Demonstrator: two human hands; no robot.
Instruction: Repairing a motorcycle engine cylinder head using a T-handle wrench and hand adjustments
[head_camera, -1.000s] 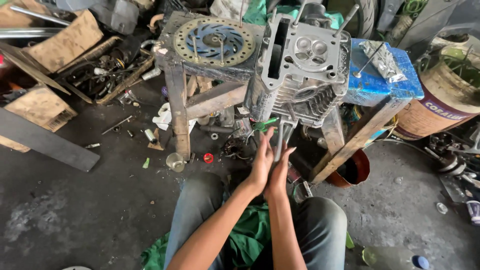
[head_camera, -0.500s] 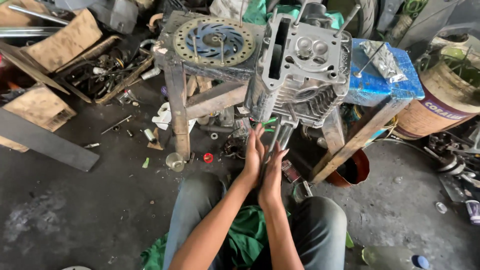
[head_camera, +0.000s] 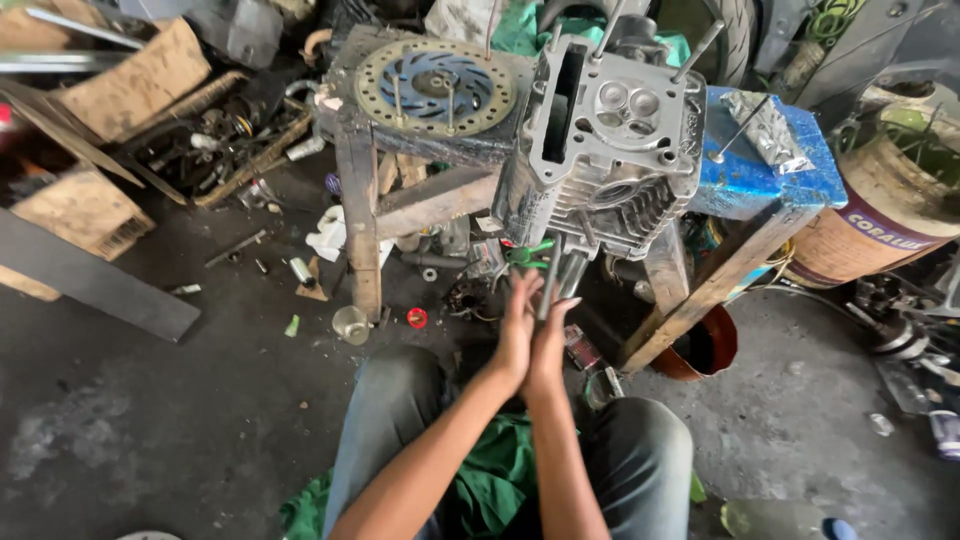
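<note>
**op:** Head view, working outward from my lap: both palms are pressed flat together around a thin metal rod (head_camera: 549, 283), left hand (head_camera: 515, 335) and right hand (head_camera: 553, 345), fingers straight, not curled, so the rod is pinched between the palms rather than gripped. Compared with a second ago the hands sit lower on the rod and nearer my knees, left fingertips now ahead of the right.

**reply:** So you're rolling it between the palms?

**op:** Looks that way to me. The rod runs up into the underside of the finned cylinder head (head_camera: 605, 150), propped on the wooden stand (head_camera: 430, 195). That hasn't budged. Brake disc (head_camera: 435, 88) lies flat further back, blue stool (head_camera: 760, 175) to the right.
</note>
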